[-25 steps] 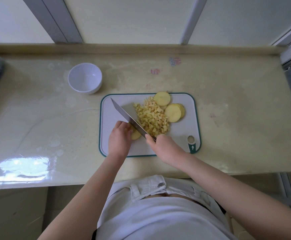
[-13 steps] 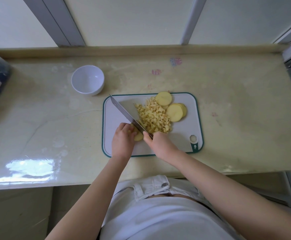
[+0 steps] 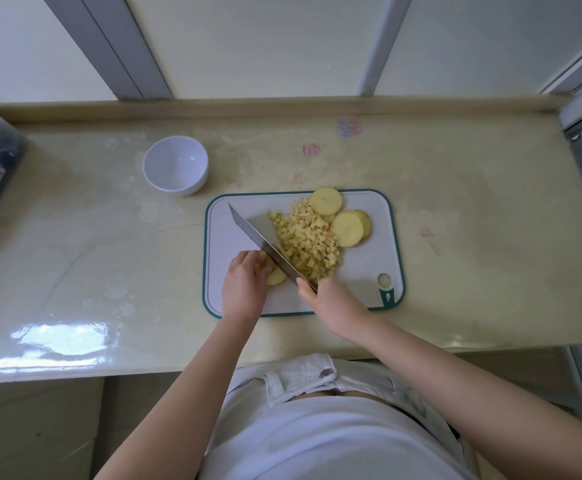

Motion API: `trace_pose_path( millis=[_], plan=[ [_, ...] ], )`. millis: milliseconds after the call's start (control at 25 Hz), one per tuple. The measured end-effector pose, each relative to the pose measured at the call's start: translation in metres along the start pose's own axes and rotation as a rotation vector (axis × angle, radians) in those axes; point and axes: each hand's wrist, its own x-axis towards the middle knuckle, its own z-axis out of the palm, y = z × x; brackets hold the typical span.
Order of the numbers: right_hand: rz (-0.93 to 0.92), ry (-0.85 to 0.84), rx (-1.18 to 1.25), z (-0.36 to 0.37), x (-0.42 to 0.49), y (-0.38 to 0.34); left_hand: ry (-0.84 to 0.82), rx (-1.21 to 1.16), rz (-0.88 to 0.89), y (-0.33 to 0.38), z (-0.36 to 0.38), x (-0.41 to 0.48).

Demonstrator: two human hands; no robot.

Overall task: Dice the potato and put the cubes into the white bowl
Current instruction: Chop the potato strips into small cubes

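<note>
Risk: the long steel knife blade (image 3: 260, 242) stands hard against the curled fingers of the left hand (image 3: 244, 287). A slip on the small yellow potato piece (image 3: 277, 278) could nick them. The left hand is curled over that piece, pinning it to the white green-rimmed plastic cutting board (image 3: 222, 237). The right hand (image 3: 333, 303) is wrapped round the knife handle.

Beyond the blade lies a heap of small yellow potato cubes (image 3: 308, 242), then round uncut potato slices (image 3: 346, 228). Farther off on the glossy beige table (image 3: 456, 202), the round white bowl (image 3: 176, 164) holds no cubes and sits well apart from the heap. Cubes may scatter in transfer.
</note>
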Motion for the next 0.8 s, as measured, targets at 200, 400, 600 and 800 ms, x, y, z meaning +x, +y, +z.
trace_pose_path(
  millis=[200,400,600,800],
  plan=[
    [0.016,0.028,-0.021,0.012,0.0,0.0,0.0,-0.013,0.004,-0.002,0.001,-0.001],
    [0.065,-0.005,0.199,-0.001,0.002,0.009,0.007,-0.027,-0.006,0.0,-0.001,-0.002],
    [0.036,0.042,0.186,0.0,-0.002,0.003,0.01,-0.053,-0.03,0.0,-0.003,-0.002],
    [0.029,0.029,0.126,-0.009,-0.009,-0.004,0.016,-0.081,-0.037,-0.001,-0.005,-0.002]
  ],
)
